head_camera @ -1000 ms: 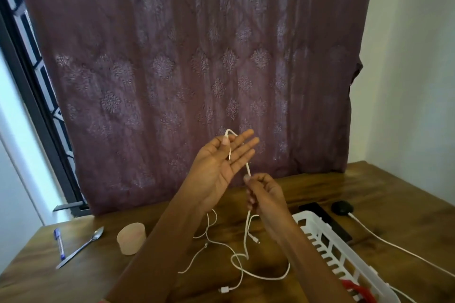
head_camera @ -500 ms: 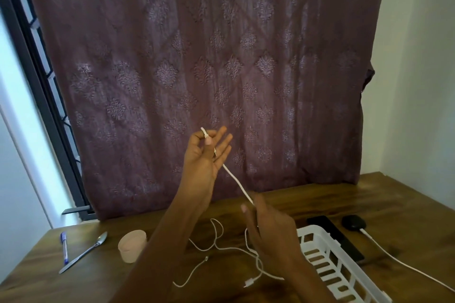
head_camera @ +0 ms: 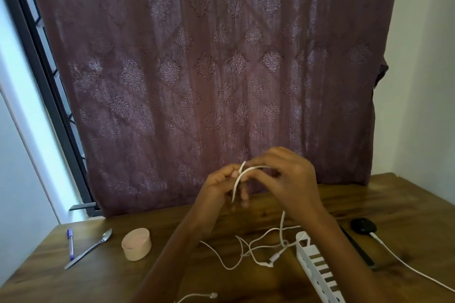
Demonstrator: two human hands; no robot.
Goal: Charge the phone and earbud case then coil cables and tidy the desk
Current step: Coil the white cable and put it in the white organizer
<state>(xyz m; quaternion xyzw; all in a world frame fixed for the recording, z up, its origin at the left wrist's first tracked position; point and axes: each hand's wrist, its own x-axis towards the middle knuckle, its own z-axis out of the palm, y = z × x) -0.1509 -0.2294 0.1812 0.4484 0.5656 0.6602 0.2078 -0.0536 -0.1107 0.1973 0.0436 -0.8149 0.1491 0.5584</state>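
Observation:
Above the wooden desk (head_camera: 406, 206), both hands meet on a white cable (head_camera: 236, 181). My left hand (head_camera: 219, 186) pinches the cable's upper end between thumb and fingers. My right hand (head_camera: 286, 179) reaches over from the right and grips the same cable, bending it into an arch across my left fingers. The rest of the cable hangs down and lies in loose tangles (head_camera: 256, 246) on the desk below. A black earbud case (head_camera: 363, 228) with a white lead plugged in sits at the right. A dark phone (head_camera: 357, 248) lies partly hidden behind my right forearm.
A white slotted basket (head_camera: 317, 270) stands at the lower right. A round beige container (head_camera: 136, 244), a metal spoon (head_camera: 89, 248) and a blue pen (head_camera: 70, 242) lie at the left. Another white plug end (head_camera: 211, 295) lies near the front edge. A maroon curtain hangs behind.
My right hand has risen from low over the desk up to my left hand and laid the cable over its fingers. My left fingers have curled onto the cable.

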